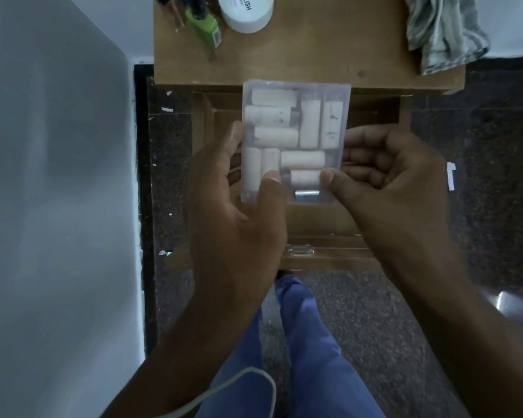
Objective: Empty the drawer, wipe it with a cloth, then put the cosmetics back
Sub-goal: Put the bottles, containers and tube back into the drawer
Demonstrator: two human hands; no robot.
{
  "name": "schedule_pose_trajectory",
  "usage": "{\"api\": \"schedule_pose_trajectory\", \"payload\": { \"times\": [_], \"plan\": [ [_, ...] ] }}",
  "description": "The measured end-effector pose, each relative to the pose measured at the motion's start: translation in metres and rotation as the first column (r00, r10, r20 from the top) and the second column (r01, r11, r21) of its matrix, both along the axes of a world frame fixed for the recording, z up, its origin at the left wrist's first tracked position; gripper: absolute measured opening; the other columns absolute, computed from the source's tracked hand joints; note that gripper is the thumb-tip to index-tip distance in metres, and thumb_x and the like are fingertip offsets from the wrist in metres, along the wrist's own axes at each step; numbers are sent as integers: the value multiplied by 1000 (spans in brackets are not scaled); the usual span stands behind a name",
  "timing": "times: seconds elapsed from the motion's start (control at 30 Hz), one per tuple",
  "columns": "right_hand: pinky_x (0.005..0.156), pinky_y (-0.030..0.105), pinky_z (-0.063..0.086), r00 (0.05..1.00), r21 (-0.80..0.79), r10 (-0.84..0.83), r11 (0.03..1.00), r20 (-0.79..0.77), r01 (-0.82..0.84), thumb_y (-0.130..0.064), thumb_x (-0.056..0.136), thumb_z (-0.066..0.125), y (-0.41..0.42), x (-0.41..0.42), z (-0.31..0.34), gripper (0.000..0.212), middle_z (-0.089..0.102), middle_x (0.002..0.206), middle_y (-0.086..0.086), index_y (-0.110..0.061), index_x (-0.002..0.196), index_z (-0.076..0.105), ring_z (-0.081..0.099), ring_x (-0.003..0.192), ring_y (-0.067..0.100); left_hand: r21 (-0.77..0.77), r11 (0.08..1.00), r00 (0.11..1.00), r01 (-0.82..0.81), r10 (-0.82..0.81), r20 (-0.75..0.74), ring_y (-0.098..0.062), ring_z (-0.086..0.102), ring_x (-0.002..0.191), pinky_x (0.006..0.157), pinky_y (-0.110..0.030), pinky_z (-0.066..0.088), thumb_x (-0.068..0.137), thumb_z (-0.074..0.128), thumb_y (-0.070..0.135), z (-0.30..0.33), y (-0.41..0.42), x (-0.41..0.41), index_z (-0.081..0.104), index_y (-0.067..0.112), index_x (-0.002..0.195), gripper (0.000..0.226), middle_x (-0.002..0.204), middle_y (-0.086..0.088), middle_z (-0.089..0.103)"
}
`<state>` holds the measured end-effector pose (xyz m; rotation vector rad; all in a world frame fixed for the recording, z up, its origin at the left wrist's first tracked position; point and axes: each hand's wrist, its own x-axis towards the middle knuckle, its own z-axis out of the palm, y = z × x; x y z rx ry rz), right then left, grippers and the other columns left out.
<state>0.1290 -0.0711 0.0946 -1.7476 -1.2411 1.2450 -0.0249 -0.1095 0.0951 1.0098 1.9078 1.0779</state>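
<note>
Head view shows both hands holding a clear plastic case (295, 140) of pale small tubes above the open wooden drawer (329, 218): the left hand (239, 206) grips its left edge with the thumb on top, the right hand (387, 176) grips its right edge, and the other fingers (363, 158) curl under it and are partly hidden. Beyond the case, on the desk (329, 49), lie a white jar (248, 12) and a green tube (204, 27), both cut off by the top border, and a striped cloth (444, 31) at the right corner. The case hides most of the drawer floor, and the print on the tubes is too blurred to read.
</note>
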Motion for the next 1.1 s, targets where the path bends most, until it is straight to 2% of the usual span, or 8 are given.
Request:
{"api": "schedule_pose_trajectory", "payload": {
  "times": [0.2,0.37,0.47,0.6,0.7,0.8,0.93,1.1],
  "plan": [
    [80,18,61,993,-69,98,993,62,-94,-6,85,81,-20,-15,-22,53,73,105,-9,-16,134,64,74,93,4,-99,995,997,-11,4,-73,-9,62,127,102,-38,58,89,64,32,-12,-21,-11,54,19,150,64,139,10,59],
    [74,7,56,981,-147,163,978,101,-148,-7,85,81,-16,-29,-48,52,64,95,-22,-21,132,63,69,86,-3,-206,978,992,44,-68,-109,-15,60,127,103,-45,57,88,62,41,-45,-27,-15,48,21,151,68,141,4,57],
    [68,12,58,972,-188,196,967,130,-169,-6,83,83,-10,-35,-70,51,64,92,-21,-23,127,62,69,81,-2,-274,959,980,77,-123,-158,-18,58,127,104,-47,55,86,59,44,-63,-27,-14,49,22,148,67,139,1,56],
    [67,16,57,947,-226,248,953,205,-201,-7,81,82,-6,-39,-92,46,61,86,-21,-29,115,61,66,77,-2,-413,897,950,156,-251,-184,-26,46,142,114,-49,47,83,52,55,-69,-21,-8,38,21,157,83,157,-7,40],
    [70,26,61,941,-245,255,949,223,-199,-11,80,82,-5,-41,-102,42,66,89,-15,-29,112,61,69,78,2,-542,815,945,206,-309,-104,-31,43,143,114,-49,45,79,50,57,-73,-12,-7,36,29,156,83,160,-10,33],
    [70,24,62,934,-270,274,940,227,-210,-12,82,80,-6,-42,-104,39,69,90,-13,-24,115,62,69,79,2,-605,761,946,235,-322,-39,-33,43,141,114,-51,45,87,56,55,-79,-7,-9,34,31,155,75,158,-11,32],
    [74,42,64,939,-241,278,943,201,-228,-14,86,74,-12,-41,-110,20,75,84,-4,-23,100,62,73,78,11,-625,749,938,217,-338,-78,-34,45,140,113,-54,45,80,42,59,-85,-10,-7,32,31,155,81,159,-12,35],
    [70,34,63,852,-207,407,911,329,-356,-20,91,70,-9,-41,-113,5,73,81,-5,-22,93,66,70,72,6,-635,731,947,249,-322,0,-30,41,147,118,-53,40,89,42,58,-83,-11,-3,23,39,160,76,165,-8,31]
  ]
}}
